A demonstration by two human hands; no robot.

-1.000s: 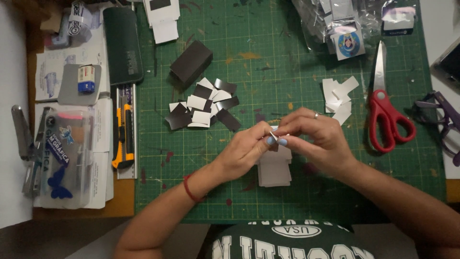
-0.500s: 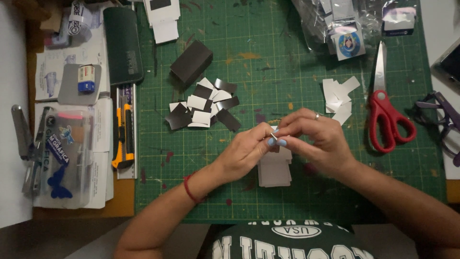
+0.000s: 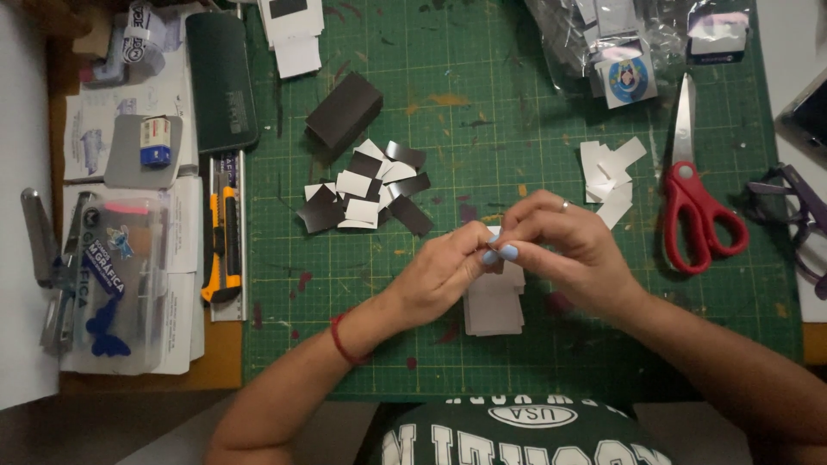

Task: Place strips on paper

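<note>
My left hand (image 3: 441, 271) and my right hand (image 3: 564, 250) meet over a green cutting mat (image 3: 534, 129), fingertips pinched together on a small flat piece that the fingers mostly hide. Under the hands lies a stack of pale grey rectangular pieces (image 3: 494, 308). Up and to the left sits a loose pile of dark and white small rectangles (image 3: 366, 194), with a dark block (image 3: 345, 112) beyond it. A red band circles my left wrist.
Red-handled scissors (image 3: 693, 198) lie right of the hands, next to white paper strips (image 3: 607, 176). A yellow utility knife (image 3: 222, 245) and a ruler rest on the mat's left edge. A clear plastic box (image 3: 116, 284), a dark case (image 3: 222, 77) and plastic bags (image 3: 620, 43) surround the mat.
</note>
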